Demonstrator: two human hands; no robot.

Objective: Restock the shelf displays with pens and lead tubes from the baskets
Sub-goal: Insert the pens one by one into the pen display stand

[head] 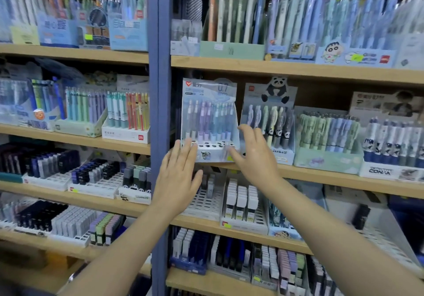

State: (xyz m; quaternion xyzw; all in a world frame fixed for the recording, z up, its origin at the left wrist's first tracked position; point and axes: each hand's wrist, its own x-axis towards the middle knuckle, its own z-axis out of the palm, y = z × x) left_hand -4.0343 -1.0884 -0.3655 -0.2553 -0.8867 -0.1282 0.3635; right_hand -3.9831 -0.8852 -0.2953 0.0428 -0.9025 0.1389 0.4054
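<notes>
A white pen display box (210, 121) marked 0.7 mm stands on the second wooden shelf (321, 176), just right of the blue upright. Pastel pens fill its back rows and several front holes show bare. My left hand (177, 176) is flat with straight fingers at the box's lower left corner. My right hand (252, 151) reaches to the box's lower right edge, fingers spread and straight against it. Neither hand holds a pen or a lead tube. No basket is in view.
A panda pen display (270, 121) stands right beside the box, then a green one (328, 139). Lead tube trays (243, 203) sit on the shelf below my hands. The blue upright (160, 112) divides the two shelf bays. Every shelf is crowded with displays.
</notes>
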